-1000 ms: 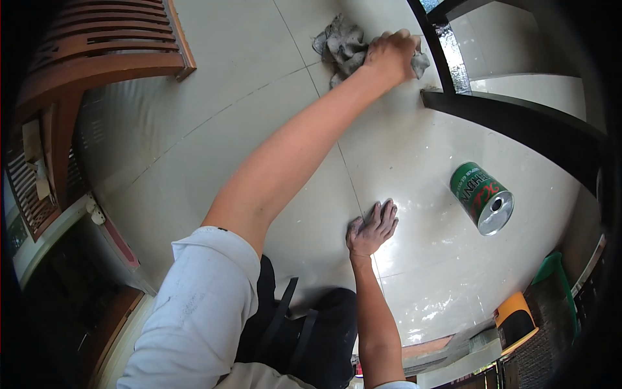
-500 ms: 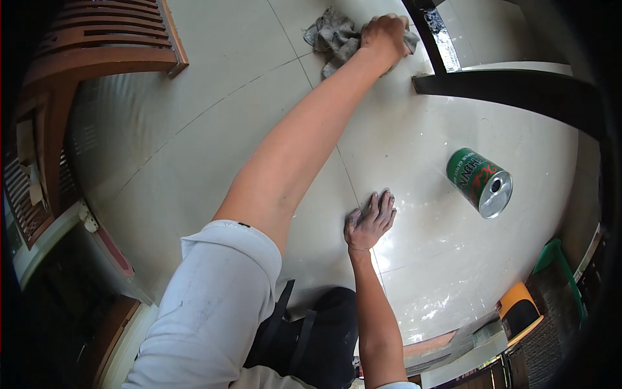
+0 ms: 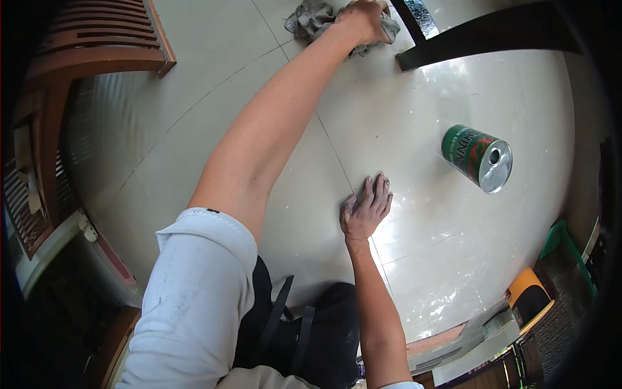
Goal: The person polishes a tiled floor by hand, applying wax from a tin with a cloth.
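My left hand (image 3: pixel 364 21) is closed on a grey, crumpled rag (image 3: pixel 312 19), pressing it against the tiled floor (image 3: pixel 227 142) at the top of the view, beside the foot of a dark wooden frame. Part of its fingers is cut off by the upper edge. Nearer to me, my right hand (image 3: pixel 367 209) lies palm down on the tiles, fingers spread and smudged with grey dirt, holding nothing. To its right is a green and silver thinner can (image 3: pixel 476 159), with a round hole in its metal top.
The dark wooden frame (image 3: pixel 492 39) spans the upper right. At the upper left is a brown slatted wooden piece of furniture (image 3: pixel 107 45). An orange and black object (image 3: pixel 530 299) and a green-edged item (image 3: pixel 560 243) lie at the lower right.
The whole view has shifted, so floor, can and frame appear higher and slightly further left. The left hand still grips the rag near the frame's foot; the right hand stays flat on the floor.
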Motion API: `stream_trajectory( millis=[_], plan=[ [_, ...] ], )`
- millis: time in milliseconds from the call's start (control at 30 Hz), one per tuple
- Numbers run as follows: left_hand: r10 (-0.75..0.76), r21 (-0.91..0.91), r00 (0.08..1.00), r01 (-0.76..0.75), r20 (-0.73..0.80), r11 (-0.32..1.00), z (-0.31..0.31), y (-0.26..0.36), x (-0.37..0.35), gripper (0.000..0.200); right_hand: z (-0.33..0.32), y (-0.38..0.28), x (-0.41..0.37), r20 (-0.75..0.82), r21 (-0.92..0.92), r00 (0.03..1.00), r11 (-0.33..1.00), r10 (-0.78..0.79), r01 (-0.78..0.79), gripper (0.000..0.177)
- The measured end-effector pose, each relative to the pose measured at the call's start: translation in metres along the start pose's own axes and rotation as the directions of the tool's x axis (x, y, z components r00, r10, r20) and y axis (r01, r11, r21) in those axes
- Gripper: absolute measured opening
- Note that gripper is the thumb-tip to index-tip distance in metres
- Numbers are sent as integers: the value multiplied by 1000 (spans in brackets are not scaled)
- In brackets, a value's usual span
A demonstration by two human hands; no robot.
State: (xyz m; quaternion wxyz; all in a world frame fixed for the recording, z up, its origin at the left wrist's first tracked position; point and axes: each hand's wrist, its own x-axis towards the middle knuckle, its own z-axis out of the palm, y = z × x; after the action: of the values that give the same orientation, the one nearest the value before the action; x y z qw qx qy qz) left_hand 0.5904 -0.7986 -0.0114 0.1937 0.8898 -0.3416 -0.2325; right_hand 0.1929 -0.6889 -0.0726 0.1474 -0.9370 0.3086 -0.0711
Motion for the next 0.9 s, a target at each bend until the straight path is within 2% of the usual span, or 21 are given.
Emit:
stream_trajectory(
  millis=[100,200,367,433,467,533,567,600,667,700,767,833,900],
  plan=[
    [20,-42,998,-22,-55,999,10,-11,16,62,0,-1,-1,9,-4,1000,1000,11,-11,59],
    [-40,-40,999,40,-4,998,9,-13,27,61,-2,-2,0,19,-14,1000,1000,14,-14,58],
    [27,-20,998,-26,52,999,17,-8,19,57,0,0,-2,15,-10,1000,1000,27,-26,56],
    [51,-68,972,-68,-228,995,31,-14,16,57,0,-1,-1,12,-8,1000,1000,27,-27,55],
    [55,-65,971,-72,-232,995,39,-17,15,57,0,-1,-1,17,-12,999,999,30,-30,54],
    [-28,1,916,31,-400,1000,45,-12,-3,59,0,-1,-2,18,-18,999,999,40,-40,54],
    [-58,-8,954,58,-293,998,44,-8,-8,63,-1,-2,-2,22,-11,999,999,39,-39,54],
    [-52,-12,956,50,-289,999,53,-13,-13,63,-1,-1,-2,24,-7,999,999,38,-38,53],
    [141,-55,880,-185,-454,981,72,-29,-24,44,-2,0,-3,20,-7,999,999,51,-50,53],
    [102,-61,928,-132,-358,989,68,-24,-41,44,-2,-1,-3,19,-9,998,999,53,-53,53],
    [185,-9,921,-200,-342,980,71,-28,-73,42,-1,-2,-1,5,-4,998,998,55,-55,52],
    [243,137,903,-207,-354,969,80,-31,-110,33,-1,-1,-2,7,-10,998,998,55,-55,51],
    [326,153,892,-291,-314,944,85,-36,-161,32,0,-1,-2,6,-17,998,998,57,-57,51]
  ],
)
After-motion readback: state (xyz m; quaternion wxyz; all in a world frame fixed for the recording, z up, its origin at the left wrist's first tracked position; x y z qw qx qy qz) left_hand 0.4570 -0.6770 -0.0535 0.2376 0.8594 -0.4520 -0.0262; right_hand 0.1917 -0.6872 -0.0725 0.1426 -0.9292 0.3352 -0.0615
